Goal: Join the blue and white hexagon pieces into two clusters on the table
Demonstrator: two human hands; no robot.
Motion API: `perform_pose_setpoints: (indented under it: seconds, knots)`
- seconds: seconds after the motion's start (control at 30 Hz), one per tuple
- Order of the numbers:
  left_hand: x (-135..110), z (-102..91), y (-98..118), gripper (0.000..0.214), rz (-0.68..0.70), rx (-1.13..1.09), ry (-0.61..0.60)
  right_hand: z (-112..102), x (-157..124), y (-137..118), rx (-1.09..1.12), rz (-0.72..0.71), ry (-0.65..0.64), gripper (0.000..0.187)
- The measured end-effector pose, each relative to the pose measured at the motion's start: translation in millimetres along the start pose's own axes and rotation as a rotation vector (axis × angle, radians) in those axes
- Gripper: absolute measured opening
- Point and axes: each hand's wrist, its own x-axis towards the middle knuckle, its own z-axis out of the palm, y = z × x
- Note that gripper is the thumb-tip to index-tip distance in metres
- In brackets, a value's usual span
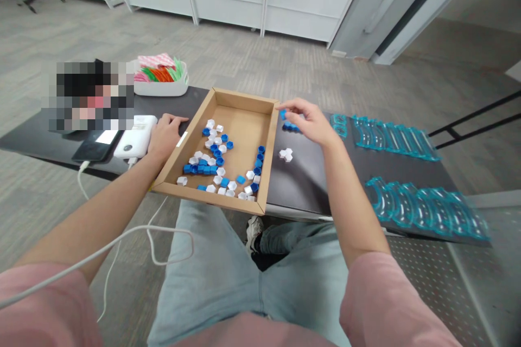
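My right hand (307, 119) is just past the right wall of a cardboard tray (268, 157). A blue hexagonal piece (284, 114) sits between its thumb and index finger. Below those fingers a few more blue pieces (290, 127) stand together on the table, partly covered by the hand. Nearer to me lies a small cluster of white hexagonal pieces (286, 154). Inside the tray, many loose blue and white hexagonal pieces (211, 160) are spread over the left and front. My left hand (166, 133) rests flat beside the tray's left wall, fingers extended, holding nothing.
Left of my left hand lie a white power bank (135, 135) and a black phone (97, 143) with cables. A white basket (163, 88) of colourful strips stands behind. Rows of clear teal-edged plastic pieces (394, 138) cover the table's right side. A white cable (163, 227) crosses my lap.
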Motion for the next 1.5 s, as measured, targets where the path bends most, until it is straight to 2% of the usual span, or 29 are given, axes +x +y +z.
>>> perform_pose_setpoints:
  seconds: [0.13, 0.23, 0.3, 0.5, 0.6, 0.83, 1.1, 1.5]
  knots:
    - [-0.1, -2.4, 1.4, 0.063, -0.028, 0.012, -0.019, -32.5, -32.8, 50.4, 0.010, 0.173, 0.185, 0.029]
    - [1.3, -3.1, 1.4, 0.063, -0.044, 0.037, -0.030, -41.2, -49.4, 73.2, 0.023, 0.212, 0.275, 0.030]
    - [2.4, -2.9, 0.3, 0.063, -0.048, 0.059, -0.023, -40.0, -54.7, 79.8, -0.013, 0.229, 0.278, 0.030]
    - [5.0, 0.5, -8.2, 0.064, -0.044, 0.073, -0.011, -12.9, -52.4, 83.2, -0.179, 0.198, 0.038, 0.018]
    - [5.7, 1.2, -9.6, 0.064, -0.051, 0.081, -0.002, -2.6, -49.1, 85.9, -0.205, 0.183, -0.020, 0.015]
    - [6.5, -0.7, -5.9, 0.066, -0.046, 0.110, -0.011, -2.4, -47.6, 90.6, -0.199, 0.161, 0.032, 0.013]
    - [7.2, -2.3, -5.3, 0.058, -0.044, 0.081, 0.013, -0.4, -46.2, 96.7, -0.172, 0.200, 0.086, 0.010]
    - [5.4, -1.4, -6.5, 0.066, -0.051, 0.076, -0.021, 1.8, -48.8, 104.5, -0.172, 0.196, 0.138, 0.012]
